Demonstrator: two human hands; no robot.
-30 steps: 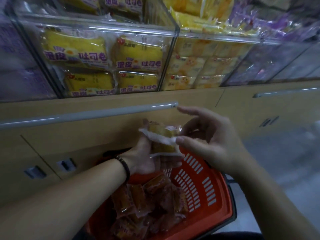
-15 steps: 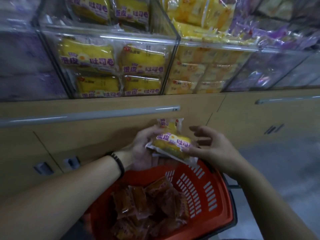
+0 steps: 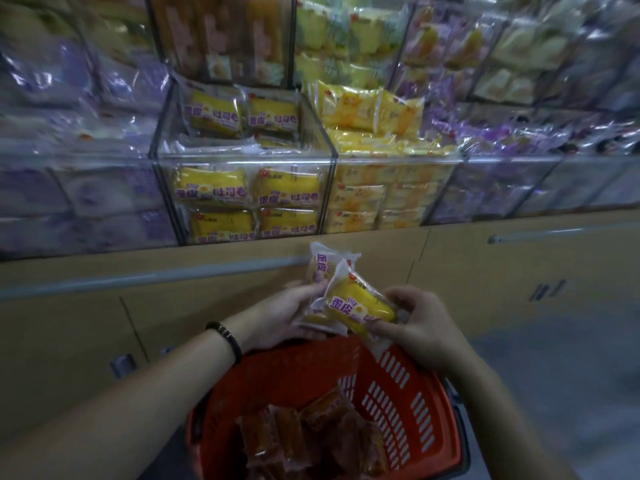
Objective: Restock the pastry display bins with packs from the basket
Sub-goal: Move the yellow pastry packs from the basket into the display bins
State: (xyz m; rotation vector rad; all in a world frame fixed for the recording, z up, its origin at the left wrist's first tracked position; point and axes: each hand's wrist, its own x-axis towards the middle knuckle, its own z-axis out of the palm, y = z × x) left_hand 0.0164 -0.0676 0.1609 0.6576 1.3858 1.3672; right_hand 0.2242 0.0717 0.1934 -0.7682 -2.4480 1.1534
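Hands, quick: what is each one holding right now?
Left hand: holds the yellow packs.
Right hand: pinches the front pack by its end.

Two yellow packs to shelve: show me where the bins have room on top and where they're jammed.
Room: in the middle clear bin, the strip between its front wall and the two standing yellow packs. Crowded: the right neighbour bin is heaped to its rim, and the purple bins either side look full.

Head view, downward, close over hands [image 3: 420, 327]
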